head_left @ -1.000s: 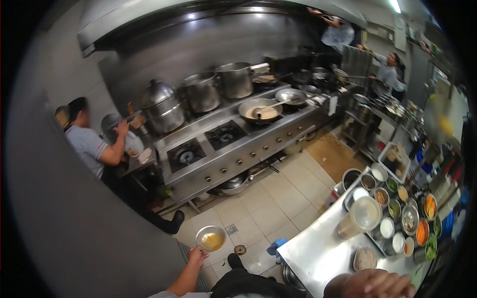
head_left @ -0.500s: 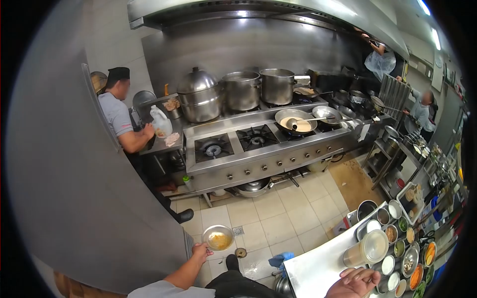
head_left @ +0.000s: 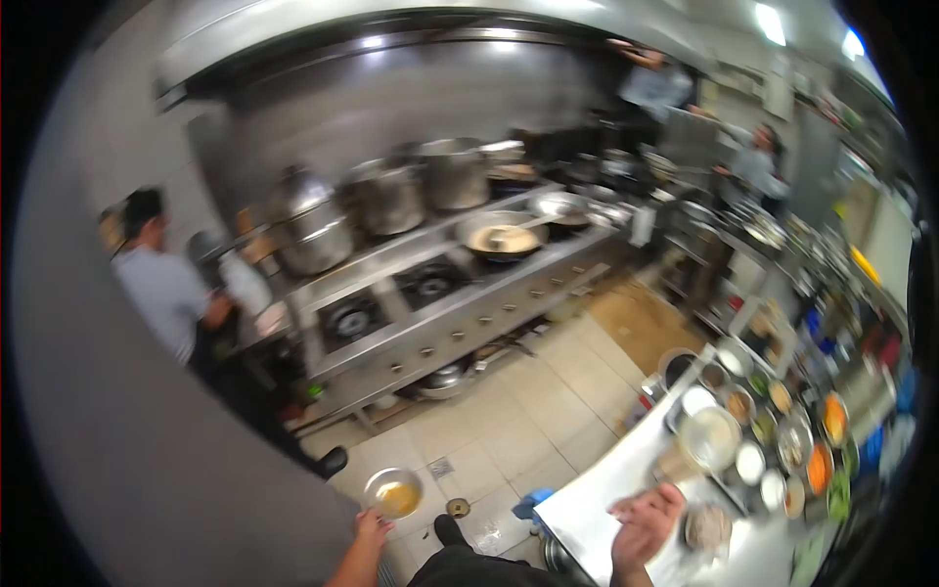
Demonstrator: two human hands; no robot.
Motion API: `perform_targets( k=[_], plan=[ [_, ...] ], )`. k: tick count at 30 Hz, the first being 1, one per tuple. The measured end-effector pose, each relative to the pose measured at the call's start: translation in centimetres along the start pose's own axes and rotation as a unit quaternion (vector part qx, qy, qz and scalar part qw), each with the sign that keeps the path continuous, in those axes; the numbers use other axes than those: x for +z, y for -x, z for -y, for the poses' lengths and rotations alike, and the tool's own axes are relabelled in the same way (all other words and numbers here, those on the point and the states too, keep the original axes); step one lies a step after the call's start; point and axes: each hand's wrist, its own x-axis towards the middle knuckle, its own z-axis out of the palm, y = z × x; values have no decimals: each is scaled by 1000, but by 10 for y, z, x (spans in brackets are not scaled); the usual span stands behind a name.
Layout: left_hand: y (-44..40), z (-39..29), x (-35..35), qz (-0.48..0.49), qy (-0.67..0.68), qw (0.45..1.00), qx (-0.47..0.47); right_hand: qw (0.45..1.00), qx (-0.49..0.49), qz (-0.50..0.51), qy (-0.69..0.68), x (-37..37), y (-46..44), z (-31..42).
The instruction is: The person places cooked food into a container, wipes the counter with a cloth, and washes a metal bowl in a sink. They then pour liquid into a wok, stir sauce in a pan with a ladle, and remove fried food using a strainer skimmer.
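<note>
swung aside since the earlier frame, the head view now has the stove (head_left: 440,344) set further left, and the right hand (head_left: 648,517) is shown turned. by the left hand (head_left: 371,526) a metal bowl (head_left: 387,477) with yellowish contents (head_left: 399,500) is gripped at the rim, over the floor tiles (head_left: 514,435); it is perhaps kept near level so that nothing is spilled. no object is seen in the right hand, which is held unclenched above the steel worktop (head_left: 584,533), probably raised for balance. across a wok (head_left: 505,257) a ladle (head_left: 533,223) is laid, presumably within easy reach. a wrapped bundle (head_left: 707,528), unseen half a second ago, is now uncovered beside that hand, while the bowl's grip is unchanged.
</note>
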Motion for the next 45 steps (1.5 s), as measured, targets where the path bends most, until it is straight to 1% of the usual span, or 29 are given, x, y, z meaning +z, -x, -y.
perform_targets(
  k=[1,3,5,6,7,8,9,10,11,12,13,14,15,17,19,22,23,24,25,26,27,28,29,31,35,37,38,42,45],
  plan=[
    [-8,6,-2,2,-13,1000,12,998,-35,4,44,2,-1,-3],
    [-11,8,-2,10,1,1000,0,1000,-8,3,-9,1,2,-6],
    [-14,10,-2,-8,6,1000,-5,998,62,17,0,-5,9,-7],
    [-17,12,-17,5,-6,1000,-6,995,89,28,30,-6,12,-7],
    [-19,11,-36,50,-344,926,150,990,119,42,58,-4,15,-9],
    [-20,8,-41,86,-628,717,289,982,176,3,65,-7,22,-17],
    [-21,8,-35,91,-631,713,292,983,173,-4,66,-11,27,-24],
    [-23,12,-28,54,-409,899,147,970,199,20,136,-15,31,-32],
    [-24,14,-21,11,-144,989,-17,952,224,45,204,-16,33,-35],
    [-18,13,-16,14,-147,989,-16,932,256,59,249,-15,32,-33],
    [-12,11,-14,20,-89,996,-13,933,254,55,250,-18,34,-34],
    [-5,9,-10,26,-31,999,-12,910,277,75,299,-21,38,-38],
    [-9,10,-11,28,-33,999,-12,884,300,94,348,-26,43,-44],
    [-17,12,-13,60,-3,998,-11,882,284,95,364,-41,57,-63],
    [-20,11,-15,58,-20,998,-15,853,290,113,418,-50,66,-75],
    [-18,9,-13,52,-57,997,-11,841,282,123,446,-61,78,-91],
    [-16,9,-14,48,-77,996,-5,841,283,124,445,-65,82,-97],
    [-15,10,-13,46,-77,996,-5,838,255,126,465,-69,87,-103],
    [-14,11,-13,67,-14,998,-16,834,228,128,485,-72,91,-109],
    [-14,12,-13,87,50,995,-27,834,230,131,484,-73,92,-111],
    [-11,9,-9,81,52,995,-27,827,201,149,504,-74,92,-113],
    [-10,6,-3,57,18,998,-17,818,172,170,522,-73,94,-113],
    [-4,3,2,31,-14,999,-8,817,176,180,520,-72,95,-112],
    [2,3,4,18,-10,1000,-2,815,129,189,533,-69,93,-112],
    [11,5,3,8,-4,1000,4,805,169,201,532,-64,92,-108],
    [9,9,-1,6,5,1000,-2,806,156,193,538,-63,93,-109],
    [8,10,-1,16,10,1000,-2,805,126,195,546,-62,92,-109],
    [11,11,-2,4,17,1000,-8,807,133,198,540,-63,95,-115],
    [10,9,-1,-4,12,1000,-17,808,106,186,549,-64,96,-119]
  ],
)
